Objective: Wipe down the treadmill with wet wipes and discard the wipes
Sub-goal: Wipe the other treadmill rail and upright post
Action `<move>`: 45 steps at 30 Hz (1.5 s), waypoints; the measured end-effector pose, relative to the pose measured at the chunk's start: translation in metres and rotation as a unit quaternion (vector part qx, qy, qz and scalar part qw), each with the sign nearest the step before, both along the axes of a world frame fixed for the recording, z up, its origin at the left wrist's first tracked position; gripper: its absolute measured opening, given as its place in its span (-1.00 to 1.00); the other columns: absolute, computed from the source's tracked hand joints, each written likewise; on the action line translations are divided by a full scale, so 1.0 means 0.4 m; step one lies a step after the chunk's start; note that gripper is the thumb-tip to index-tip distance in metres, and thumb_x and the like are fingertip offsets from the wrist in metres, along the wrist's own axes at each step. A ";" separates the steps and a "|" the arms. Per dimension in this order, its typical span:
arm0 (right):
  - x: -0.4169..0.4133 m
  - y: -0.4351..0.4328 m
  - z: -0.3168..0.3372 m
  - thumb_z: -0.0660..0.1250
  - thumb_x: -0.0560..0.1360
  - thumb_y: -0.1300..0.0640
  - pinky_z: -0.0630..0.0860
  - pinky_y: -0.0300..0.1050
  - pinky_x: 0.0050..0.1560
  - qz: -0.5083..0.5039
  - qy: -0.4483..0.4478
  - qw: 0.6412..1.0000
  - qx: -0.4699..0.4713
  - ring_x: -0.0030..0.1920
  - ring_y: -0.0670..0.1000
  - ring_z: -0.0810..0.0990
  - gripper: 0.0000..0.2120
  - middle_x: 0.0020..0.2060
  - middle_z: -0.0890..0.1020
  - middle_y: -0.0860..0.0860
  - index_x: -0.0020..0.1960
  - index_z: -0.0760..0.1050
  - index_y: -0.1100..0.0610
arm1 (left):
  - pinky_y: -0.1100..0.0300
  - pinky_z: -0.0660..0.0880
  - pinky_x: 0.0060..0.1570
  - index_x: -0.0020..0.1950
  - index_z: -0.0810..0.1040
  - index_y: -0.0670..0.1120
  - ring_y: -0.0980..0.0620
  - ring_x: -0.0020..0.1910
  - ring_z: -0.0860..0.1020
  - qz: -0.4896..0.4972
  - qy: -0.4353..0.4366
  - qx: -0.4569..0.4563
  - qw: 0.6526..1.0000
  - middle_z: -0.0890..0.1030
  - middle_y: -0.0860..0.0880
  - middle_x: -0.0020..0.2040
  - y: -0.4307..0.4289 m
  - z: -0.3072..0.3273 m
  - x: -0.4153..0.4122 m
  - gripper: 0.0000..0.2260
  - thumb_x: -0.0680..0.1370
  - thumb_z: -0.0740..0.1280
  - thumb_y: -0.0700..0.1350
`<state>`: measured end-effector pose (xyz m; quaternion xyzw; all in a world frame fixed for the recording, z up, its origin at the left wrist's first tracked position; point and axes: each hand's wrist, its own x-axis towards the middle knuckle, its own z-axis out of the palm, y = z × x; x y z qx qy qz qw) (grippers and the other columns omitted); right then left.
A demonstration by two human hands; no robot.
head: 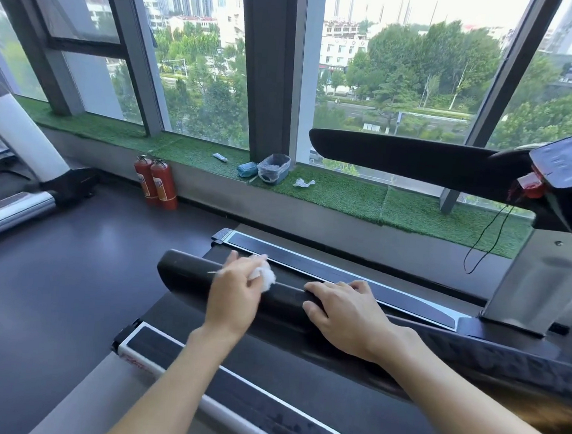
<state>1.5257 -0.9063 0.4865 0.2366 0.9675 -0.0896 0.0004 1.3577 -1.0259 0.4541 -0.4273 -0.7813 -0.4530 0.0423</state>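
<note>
With left hand (237,293) pinching the crumpled white wet wipe (263,276) and right hand (348,316) clasping the black padded handrail (187,274) mid-frame, I'd wipe leftward in 1 firm pass.

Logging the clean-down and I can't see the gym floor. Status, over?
Left hand holds wet wipe on near handrail. Right hand grips same rail, beside it. Right hand blocks the wipe's run toward the console.

No legible text anywhere.
</note>
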 end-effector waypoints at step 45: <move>-0.077 -0.056 0.014 0.00 0.56 -0.41 0.49 -0.03 0.00 -0.086 -0.040 0.996 -0.002 0.11 0.01 0.59 -0.52 0.06 0.64 -0.14 0.16 0.44 -0.11 | 0.06 0.04 0.56 0.26 0.62 -0.12 0.06 0.36 0.50 -0.115 0.095 0.023 0.989 0.65 0.04 0.20 -0.046 -0.069 -0.017 -0.74 0.59 0.31 -0.27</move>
